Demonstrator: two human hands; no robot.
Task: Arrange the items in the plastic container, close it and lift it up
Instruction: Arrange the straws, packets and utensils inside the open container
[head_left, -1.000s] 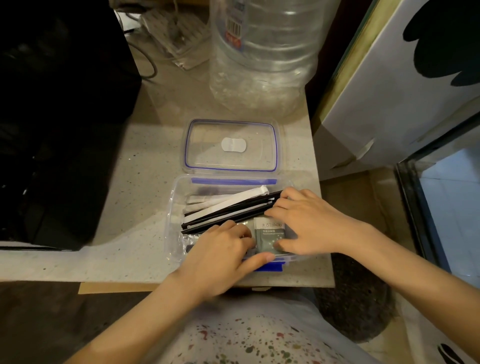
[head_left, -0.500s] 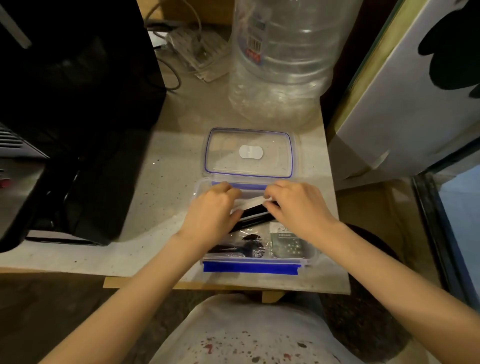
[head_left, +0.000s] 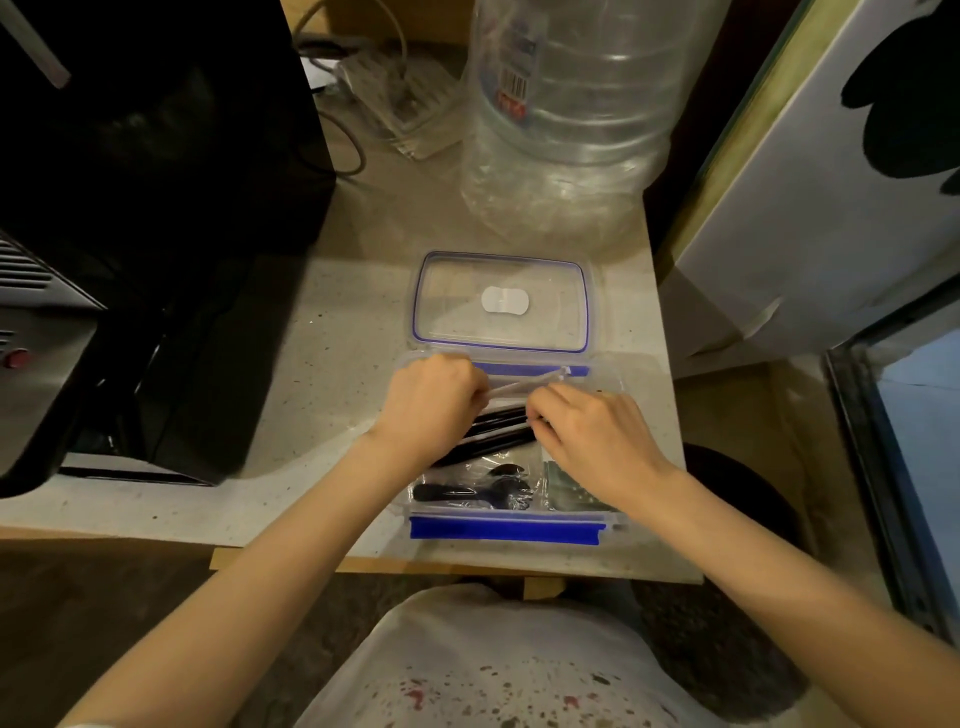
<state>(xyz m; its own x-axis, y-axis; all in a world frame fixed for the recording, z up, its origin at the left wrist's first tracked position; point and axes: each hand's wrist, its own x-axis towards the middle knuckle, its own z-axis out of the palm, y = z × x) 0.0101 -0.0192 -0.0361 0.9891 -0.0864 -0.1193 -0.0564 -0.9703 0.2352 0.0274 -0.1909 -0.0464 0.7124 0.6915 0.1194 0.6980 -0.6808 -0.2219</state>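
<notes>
The plastic container (head_left: 511, 525) sits open near the front edge of the bench (head_left: 322, 364), its blue front clip facing the person, and the task is in its arranging stage. Both hands are inside the box: the left hand (head_left: 428, 402) is curled at the far-left part of it, and the right hand (head_left: 587, 431) reaches in from the right, fingers (head_left: 540, 410) bent down among the long items. Between the hands lie black sticks (head_left: 498, 431) and a white wrapped stick (head_left: 519, 387) at the far wall; each hand seems to pinch or press these, though the fingertips are hidden, so I cannot tell exactly what either one holds. Nearer the front lie black cutlery in clear wrap (head_left: 472, 488) and a small packet (head_left: 566, 488), already in place. The lid (head_left: 501, 301) lies flat on the bench just behind the container, touching or nearly touching its rear edge, well short of the large water bottle (head_left: 566, 130). Left to do, as I judge it: settle the sticks level, bring the lid over, snap the clips, and lift the box.
</notes>
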